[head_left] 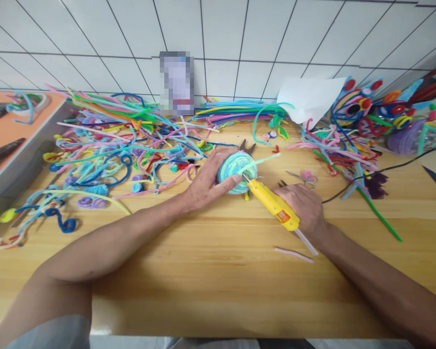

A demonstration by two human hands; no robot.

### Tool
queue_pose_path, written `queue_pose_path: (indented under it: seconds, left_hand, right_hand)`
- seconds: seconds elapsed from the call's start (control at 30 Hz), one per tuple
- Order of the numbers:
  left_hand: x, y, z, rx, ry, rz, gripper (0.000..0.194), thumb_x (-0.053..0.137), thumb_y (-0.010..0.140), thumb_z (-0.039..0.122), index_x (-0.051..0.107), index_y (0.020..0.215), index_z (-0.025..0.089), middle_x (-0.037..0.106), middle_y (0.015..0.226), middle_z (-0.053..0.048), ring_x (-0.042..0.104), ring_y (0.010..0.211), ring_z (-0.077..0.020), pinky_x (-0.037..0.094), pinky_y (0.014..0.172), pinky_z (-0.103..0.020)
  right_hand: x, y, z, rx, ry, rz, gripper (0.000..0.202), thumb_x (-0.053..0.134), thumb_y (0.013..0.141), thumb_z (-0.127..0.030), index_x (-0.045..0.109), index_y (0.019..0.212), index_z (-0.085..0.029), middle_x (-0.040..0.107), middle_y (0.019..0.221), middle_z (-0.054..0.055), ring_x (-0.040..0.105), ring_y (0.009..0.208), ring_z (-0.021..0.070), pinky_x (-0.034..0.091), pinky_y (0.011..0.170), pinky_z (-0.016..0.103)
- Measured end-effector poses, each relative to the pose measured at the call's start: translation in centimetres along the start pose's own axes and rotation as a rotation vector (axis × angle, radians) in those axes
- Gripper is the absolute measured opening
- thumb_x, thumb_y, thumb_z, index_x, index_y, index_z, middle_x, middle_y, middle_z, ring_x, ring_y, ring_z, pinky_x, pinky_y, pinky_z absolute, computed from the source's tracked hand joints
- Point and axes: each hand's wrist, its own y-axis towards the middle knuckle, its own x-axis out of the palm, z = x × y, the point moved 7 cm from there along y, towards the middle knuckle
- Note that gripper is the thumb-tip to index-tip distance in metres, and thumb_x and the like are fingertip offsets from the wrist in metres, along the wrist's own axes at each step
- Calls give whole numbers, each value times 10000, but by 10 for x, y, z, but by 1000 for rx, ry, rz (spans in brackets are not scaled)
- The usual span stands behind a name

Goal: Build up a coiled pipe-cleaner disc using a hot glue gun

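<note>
My left hand (210, 179) grips a round piece wound with blue and green pipe cleaner (229, 170), its thumb lying across the near face. A loose light green end of the pipe cleaner sticks out toward the upper right. In my right hand (303, 206) is a yellow hot glue gun (271, 198), its nozzle at the wound surface close to my left thumb. A clear glue stick (306, 242) pokes from the gun's rear. Behind the round piece the dark jaws of pliers (247, 147) show. Small scissors (301, 178) lie just beyond my right hand.
Tangled pipe cleaners (105, 155) cover the left of the wooden table (189, 286). More straight ones are bundled along the tiled wall, near a phone (177, 83). Decorated bottles (356, 106) stand at the right. A black cord (378, 169) runs toward my right hand.
</note>
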Motion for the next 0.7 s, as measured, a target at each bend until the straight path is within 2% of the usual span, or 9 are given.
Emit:
queue_pose_path:
  seconds: [0.33, 0.47, 0.7]
  left_hand:
    - [0, 0, 0, -16, 26, -16, 555, 614, 1059, 542, 518, 1511, 235, 627, 1499, -155, 575, 1426, -303, 481, 1222, -512]
    - [0, 0, 0, -7, 11, -6, 542, 614, 1061, 536, 518, 1506, 242, 630, 1489, -152, 576, 1422, -300, 486, 1217, -515]
    - [-1, 0, 2, -12, -2, -15, 529, 625, 1063, 495, 517, 1508, 230, 631, 1490, -147, 577, 1417, -291, 477, 1219, -490]
  right_hand:
    - [0, 2, -3, -28, -18, -10, 270, 472, 1105, -309, 704, 1171, -187, 741, 848, 59, 678, 749, 217, 498, 700, 371]
    - [0, -1, 2, 4, -27, -4, 283, 463, 1103, -325, 700, 1207, -213, 753, 855, 59, 698, 756, 230, 508, 722, 379]
    - [1, -4, 6, 30, -38, -7, 239, 473, 1098, -277, 680, 1209, -230, 752, 850, 39, 696, 749, 208, 497, 710, 356]
